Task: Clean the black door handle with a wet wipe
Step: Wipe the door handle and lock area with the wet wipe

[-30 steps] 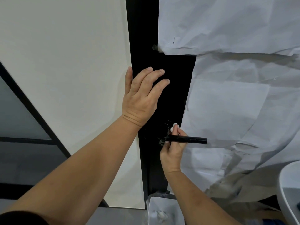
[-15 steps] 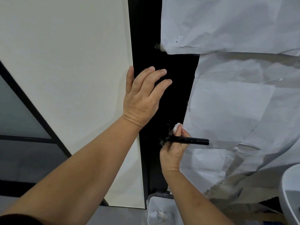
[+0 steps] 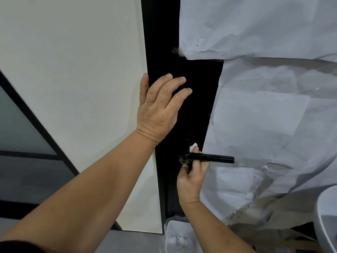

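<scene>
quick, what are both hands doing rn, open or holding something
left hand: open, flat against the black door
right hand: closed on the wet wipe at the door handle

Two bare hands, the left hand [image 3: 157, 108] and the right hand [image 3: 191, 178]; one black door handle [image 3: 212, 158]; one wet wipe [image 3: 193, 147]; one white bin [image 3: 179, 236]; one white basin [image 3: 326, 220].

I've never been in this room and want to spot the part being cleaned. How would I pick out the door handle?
Find the black door strip running down between the cream wall and the crumpled white paper. Low on it, just above the right hand pinching a white wipe, is the handle. It is the only thin, glossy black bar pointing sideways over the paper.
</scene>
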